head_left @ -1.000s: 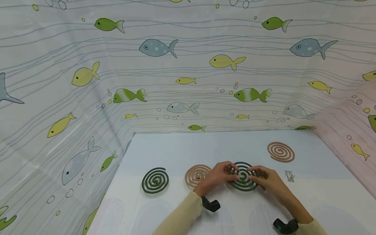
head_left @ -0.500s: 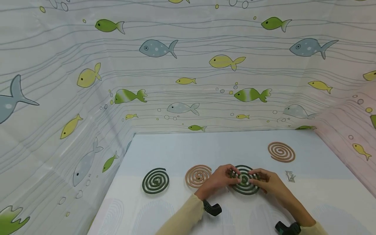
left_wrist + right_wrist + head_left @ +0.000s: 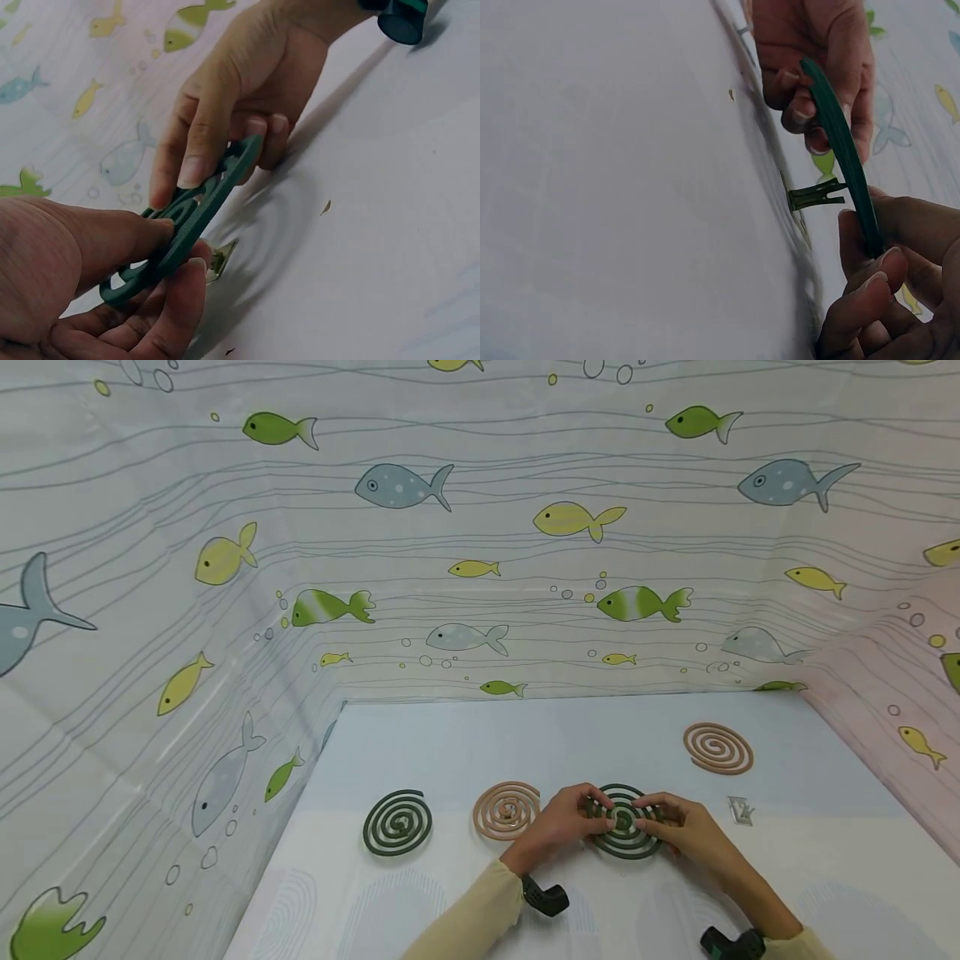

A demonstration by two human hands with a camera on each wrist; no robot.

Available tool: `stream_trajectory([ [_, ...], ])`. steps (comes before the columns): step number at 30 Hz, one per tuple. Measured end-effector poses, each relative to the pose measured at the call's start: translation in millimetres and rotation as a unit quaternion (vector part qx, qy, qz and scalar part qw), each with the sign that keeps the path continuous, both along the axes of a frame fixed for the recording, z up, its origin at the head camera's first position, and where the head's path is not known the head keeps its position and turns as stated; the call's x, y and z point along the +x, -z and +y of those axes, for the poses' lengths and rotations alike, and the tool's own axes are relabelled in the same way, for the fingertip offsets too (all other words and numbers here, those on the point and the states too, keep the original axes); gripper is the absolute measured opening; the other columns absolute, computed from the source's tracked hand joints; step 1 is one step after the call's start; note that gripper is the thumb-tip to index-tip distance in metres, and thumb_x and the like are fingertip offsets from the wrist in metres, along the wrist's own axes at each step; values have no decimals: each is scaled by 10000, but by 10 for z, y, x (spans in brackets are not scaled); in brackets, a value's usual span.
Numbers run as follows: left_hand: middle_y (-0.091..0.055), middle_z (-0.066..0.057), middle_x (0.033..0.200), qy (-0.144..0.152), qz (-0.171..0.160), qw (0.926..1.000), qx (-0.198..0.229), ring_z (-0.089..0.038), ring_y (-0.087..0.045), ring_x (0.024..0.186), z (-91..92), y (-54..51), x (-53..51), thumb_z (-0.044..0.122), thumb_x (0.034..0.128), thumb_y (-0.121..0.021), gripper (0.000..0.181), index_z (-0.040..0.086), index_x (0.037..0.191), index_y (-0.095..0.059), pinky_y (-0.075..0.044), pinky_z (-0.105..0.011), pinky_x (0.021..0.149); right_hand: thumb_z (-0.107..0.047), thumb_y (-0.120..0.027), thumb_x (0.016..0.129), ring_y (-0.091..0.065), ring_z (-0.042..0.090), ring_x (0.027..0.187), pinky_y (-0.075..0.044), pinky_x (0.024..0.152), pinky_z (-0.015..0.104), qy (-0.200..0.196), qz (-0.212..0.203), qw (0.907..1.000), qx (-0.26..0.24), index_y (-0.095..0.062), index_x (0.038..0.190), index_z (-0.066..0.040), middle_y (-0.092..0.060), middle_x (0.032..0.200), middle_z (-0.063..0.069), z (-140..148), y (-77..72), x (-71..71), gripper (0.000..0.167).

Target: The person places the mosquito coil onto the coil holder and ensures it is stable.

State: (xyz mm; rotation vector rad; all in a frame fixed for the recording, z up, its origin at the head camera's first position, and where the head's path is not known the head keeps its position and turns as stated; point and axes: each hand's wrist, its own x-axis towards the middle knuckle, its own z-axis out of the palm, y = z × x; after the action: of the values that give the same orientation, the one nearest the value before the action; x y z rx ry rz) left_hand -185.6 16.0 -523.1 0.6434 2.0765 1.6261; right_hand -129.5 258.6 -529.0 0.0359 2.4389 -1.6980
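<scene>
Both hands hold a dark green mosquito coil (image 3: 624,819) between them, just above the table. My left hand (image 3: 558,823) pinches its left side, with thumb on top and fingers beneath, as the left wrist view shows. At the opposite side, my right hand (image 3: 692,832) grips the coil between thumb and fingers. Under the coil, a small metal coil stand (image 3: 814,196) stands out from its underside toward the table in the right wrist view. Fingers cover parts of the coil's rim.
Left of the hands lie a brown mosquito coil (image 3: 497,817) and another dark green coil (image 3: 384,835). A second brown coil (image 3: 717,748) lies at the back right. In front of it is a flat metal stand (image 3: 740,811). Fish-patterned sheeting (image 3: 420,552) surrounds the white table (image 3: 480,735).
The held coil and both hands have come slightly nearer the person. The grip looks the same, and the other coils have stayed in place.
</scene>
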Motion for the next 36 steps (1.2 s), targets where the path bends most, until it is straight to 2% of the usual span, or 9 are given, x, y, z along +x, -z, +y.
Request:
stream_trajectory([
  [6, -564, 53, 728, -42, 231, 9996, -127, -17, -481, 650, 16, -2, 6, 90, 908, -787, 198, 95, 1093, -713, -412, -188, 608, -335, -799, 912, -478, 161, 547, -476, 527, 322, 65, -61, 10000, -10, -652, 1320, -114, -503, 740, 58, 12, 15, -29, 486],
  [16, -617, 47, 820, -146, 154, 9998, -17, -25, -533, 731, 41, 17, 19, 102, 911, -787, 209, 102, 1104, -708, -441, -202, 647, -335, -791, 922, -479, 158, 553, -491, 536, 335, 105, 61, 9998, 162, -655, 1312, -120, -559, 863, 96, 26, -1, -91, 466],
  [19, -619, 51, 843, -186, 209, 9996, -19, -24, -539, 736, 42, 16, 14, 120, 919, -782, 202, 104, 1107, -709, -451, -200, 656, -333, -795, 919, -478, 153, 554, -486, 531, 332, 104, 102, 9998, 147, -657, 1307, -113, -556, 859, 88, 22, -19, -99, 468],
  [25, -591, 57, 839, -347, 403, 9984, -165, -33, -503, 709, 39, 3, 3, 176, 934, -772, 161, 148, 1083, -715, -425, -209, 633, -350, -799, 911, -462, 150, 543, -462, 513, 326, 106, 119, 9998, 93, -659, 1305, -116, -490, 735, 53, 7, -44, -109, 479],
  [32, -573, 41, 831, -425, 185, 9989, -59, -43, -481, 700, 62, 18, 3, 145, 943, -754, 148, 121, 1084, -720, -412, -213, 621, -327, -786, 929, -471, 146, 550, -473, 527, 319, 138, 53, 9998, 125, -662, 1310, -111, -518, 744, 47, -3, 1, -116, 456],
  [36, -569, 37, 821, -465, 177, 9988, -32, -45, -473, 684, 68, 23, 5, 137, 942, -754, 139, 117, 1076, -721, -403, -213, 608, -334, -788, 925, -469, 146, 547, -471, 523, 318, 176, 71, 9998, 92, -665, 1305, -110, -499, 729, 42, -7, 16, -115, 458],
])
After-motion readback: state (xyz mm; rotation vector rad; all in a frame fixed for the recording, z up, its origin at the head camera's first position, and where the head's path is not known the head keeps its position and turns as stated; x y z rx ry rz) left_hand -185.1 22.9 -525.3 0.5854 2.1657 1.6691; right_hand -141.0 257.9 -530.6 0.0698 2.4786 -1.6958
